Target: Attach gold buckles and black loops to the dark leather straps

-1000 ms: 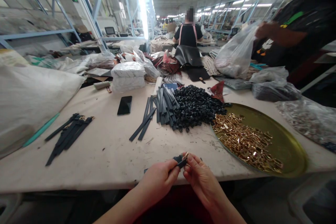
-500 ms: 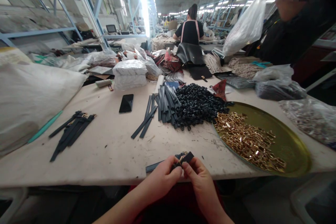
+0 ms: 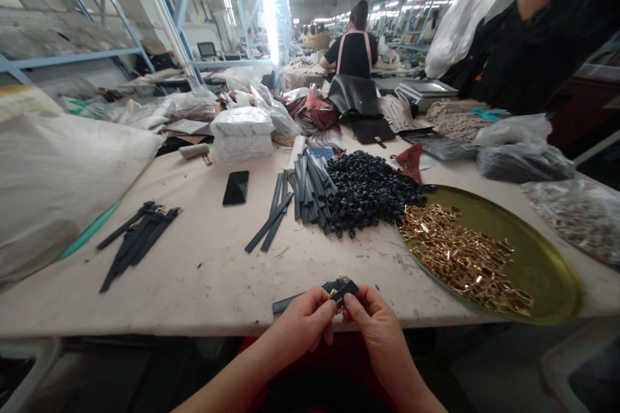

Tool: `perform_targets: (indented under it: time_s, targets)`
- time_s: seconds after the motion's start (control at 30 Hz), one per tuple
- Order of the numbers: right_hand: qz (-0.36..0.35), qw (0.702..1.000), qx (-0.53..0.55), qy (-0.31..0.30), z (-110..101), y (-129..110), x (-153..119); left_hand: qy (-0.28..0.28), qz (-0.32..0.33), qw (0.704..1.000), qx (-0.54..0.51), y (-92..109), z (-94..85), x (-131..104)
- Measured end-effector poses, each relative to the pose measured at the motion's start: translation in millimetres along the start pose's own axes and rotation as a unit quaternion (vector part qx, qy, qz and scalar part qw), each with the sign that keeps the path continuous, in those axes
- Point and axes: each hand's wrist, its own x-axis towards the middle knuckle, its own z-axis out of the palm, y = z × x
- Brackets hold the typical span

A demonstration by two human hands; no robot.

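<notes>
At the table's front edge, my left hand (image 3: 307, 321) is closed in a pinch on a small gold buckle (image 3: 332, 295). My right hand (image 3: 376, 321) grips a short dark strap (image 3: 349, 289) with thumb and fingers, right beside the buckle. How far the strap runs through the buckle is hidden by my fingers. Another dark strap (image 3: 285, 303) lies on the table just behind my left hand. To the right, a round gold-coloured tray (image 3: 547, 264) holds a heap of gold buckles (image 3: 465, 258). Beyond my hands lie loose dark strips (image 3: 310, 190) and a pile of small black loops (image 3: 371, 190).
Straps with buckles (image 3: 140, 239) lie in a bunch at left, near a black phone (image 3: 236, 188) and a big white sack (image 3: 62, 174). Wrapped white packs (image 3: 242, 135) and a black bag (image 3: 356, 100) stand farther back. A person (image 3: 533, 58) at right holds a plastic bag.
My fingers have shifted slightly around the buckle and strap, and more of the gold shows between them. At right, the person's plastic bag has moved up and to the right.
</notes>
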Motion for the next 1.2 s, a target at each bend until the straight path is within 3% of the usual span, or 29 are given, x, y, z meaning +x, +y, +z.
perform_targets:
  time_s: [0.27,0.63,0.8,0.9,1.03,1.2]
  targets:
    - [-0.013,1.000,-0.023,0.001,0,-1,-1,0.018,0.002,1.000,0.004,-2,1.6,1]
    - [-0.093,0.982,-0.163,0.026,-3,8,-1,0.026,0.000,1.000,0.004,-3,3.0,1]
    - [-0.128,0.971,-0.203,0.019,-4,9,-5,0.080,0.015,0.994,0.079,-5,4.5,0]
    - [-0.081,0.987,-0.141,-0.011,-7,5,-5,0.078,0.020,0.989,0.122,-1,6.0,-5]
    - [0.006,0.994,-0.020,-0.106,-10,-5,0,0.001,-0.010,0.995,0.104,3,2.3,-9]
    - [-0.040,0.992,0.007,-0.118,-6,-9,4,0.021,0.010,0.995,0.098,0,-3.3,8]
